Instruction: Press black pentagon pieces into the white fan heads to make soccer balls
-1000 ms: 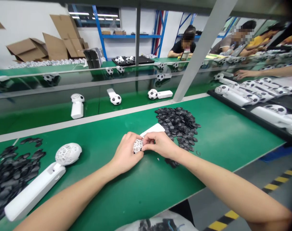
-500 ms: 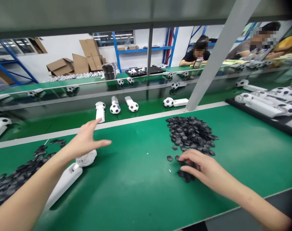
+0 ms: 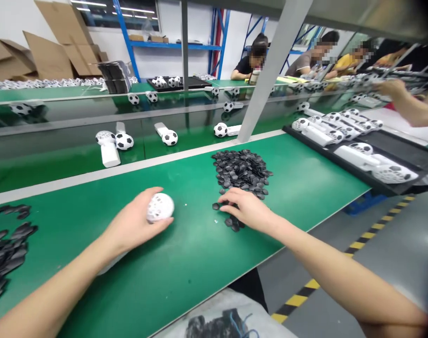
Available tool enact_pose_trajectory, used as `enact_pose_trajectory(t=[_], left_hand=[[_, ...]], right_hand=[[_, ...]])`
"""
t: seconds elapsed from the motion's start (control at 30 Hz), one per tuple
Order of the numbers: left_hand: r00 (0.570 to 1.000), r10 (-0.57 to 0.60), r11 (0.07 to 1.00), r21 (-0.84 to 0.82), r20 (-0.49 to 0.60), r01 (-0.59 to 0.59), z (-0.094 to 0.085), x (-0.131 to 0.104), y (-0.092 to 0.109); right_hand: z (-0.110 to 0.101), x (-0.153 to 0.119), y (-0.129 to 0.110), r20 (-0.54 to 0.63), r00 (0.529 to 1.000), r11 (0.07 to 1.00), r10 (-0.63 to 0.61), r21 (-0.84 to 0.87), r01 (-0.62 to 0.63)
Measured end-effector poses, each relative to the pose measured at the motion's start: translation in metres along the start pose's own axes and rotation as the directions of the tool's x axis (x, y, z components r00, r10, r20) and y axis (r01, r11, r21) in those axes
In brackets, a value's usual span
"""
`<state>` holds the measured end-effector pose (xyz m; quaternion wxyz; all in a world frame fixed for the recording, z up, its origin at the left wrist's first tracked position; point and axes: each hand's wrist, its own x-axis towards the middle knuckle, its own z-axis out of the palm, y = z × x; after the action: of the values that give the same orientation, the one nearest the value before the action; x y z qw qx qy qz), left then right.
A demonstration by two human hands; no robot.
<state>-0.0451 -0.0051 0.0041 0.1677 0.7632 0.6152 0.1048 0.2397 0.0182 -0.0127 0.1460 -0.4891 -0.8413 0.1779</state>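
Near the middle of the green table (image 3: 185,253), your left hand (image 3: 134,223) curls round the white ball-headed unit (image 3: 160,207), thumb and fingers on either side of its head; the handle runs back, mostly hidden beneath your forearm. Your right hand (image 3: 247,211) is partly open, fingertips down at the near side of the large heap of black pieces (image 3: 242,171); whether it grips one, you cannot tell from here. Another pile of black pieces (image 3: 5,258) lies at the table's left edge, and a black tray (image 3: 386,136) of white units sits at its far right corner.
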Motion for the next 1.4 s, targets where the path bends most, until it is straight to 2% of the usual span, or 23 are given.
enact_pose_trajectory(t=[0.1,0.23,0.4,0.6,0.77,0.9,1.07,1.27,1.4], left_hand=[[0.985,0.154,0.987,0.032,0.072,-0.157,0.016,0.020,0.029],[0.978,0.185,0.982,0.017,0.101,-0.187,0.024,0.032,0.043],[0.974,0.224,0.974,-0.024,0.027,-0.224,0.023,0.027,0.038],[0.963,0.262,0.965,-0.025,0.062,-0.261,0.021,0.024,0.037],[0.959,0.279,0.959,-0.074,0.053,-0.275,0.022,0.026,0.036],[0.955,0.294,0.953,-0.082,0.042,-0.290,0.022,0.025,0.036],[0.955,0.294,0.954,-0.075,0.034,-0.291,0.020,0.024,0.037],[0.953,0.303,0.948,-0.099,-0.002,-0.301,0.021,0.025,0.037],[0.955,0.298,0.951,-0.090,0.010,-0.296,0.023,0.025,0.037]], right_hand=[[0.006,0.007,-0.005,0.003,1.000,0.998,-0.019,-0.065,0.020],[0.010,0.017,-0.007,0.029,1.000,0.998,-0.012,-0.055,0.014],[0.003,0.015,-0.015,0.060,0.997,0.997,-0.050,0.070,0.046],[-0.002,0.001,-0.038,-0.087,0.979,0.956,-0.184,0.217,0.198],[0.013,0.004,-0.052,-0.166,0.943,0.937,-0.288,0.156,0.313],[0.024,0.011,-0.057,-0.199,0.942,0.949,-0.270,0.109,0.295],[0.030,0.014,-0.054,-0.266,0.948,0.943,-0.177,0.230,0.240],[0.040,0.011,-0.050,-0.194,0.975,0.912,-0.106,0.372,0.173],[0.029,0.015,-0.038,-0.160,0.978,0.909,-0.135,0.372,0.187]])
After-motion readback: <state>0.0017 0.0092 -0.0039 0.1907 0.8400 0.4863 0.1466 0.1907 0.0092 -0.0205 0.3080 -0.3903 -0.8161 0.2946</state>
